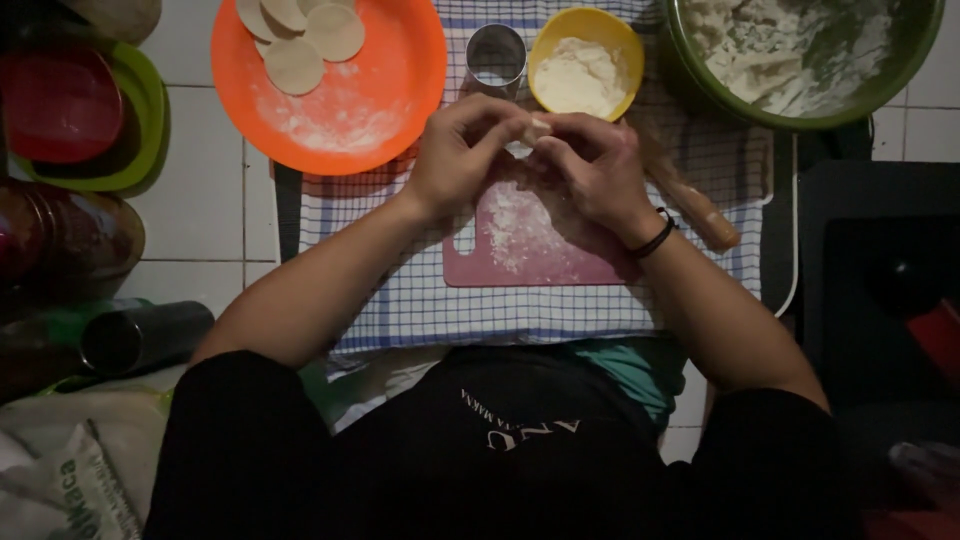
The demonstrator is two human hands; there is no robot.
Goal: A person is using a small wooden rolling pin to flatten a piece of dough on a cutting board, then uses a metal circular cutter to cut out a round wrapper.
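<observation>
At the top of my view sits a round orange plastic plate (400,70), dusted with flour and carrying a few flat pale dough discs (300,35) near its far edge. Just right of it stands a small cylindrical metal cutter ring (495,55), and beside that a yellow plastic bowl of white flour (585,65). A large green mixing bowl (900,75) with rough dough in it fills the top right corner. Under everything lies a blue-and-white checked cloth (420,300), with a floured pink plastic cutting board (530,255) on it and a wooden rolling pin (700,210) lying aslant at the board's right edge.
</observation>
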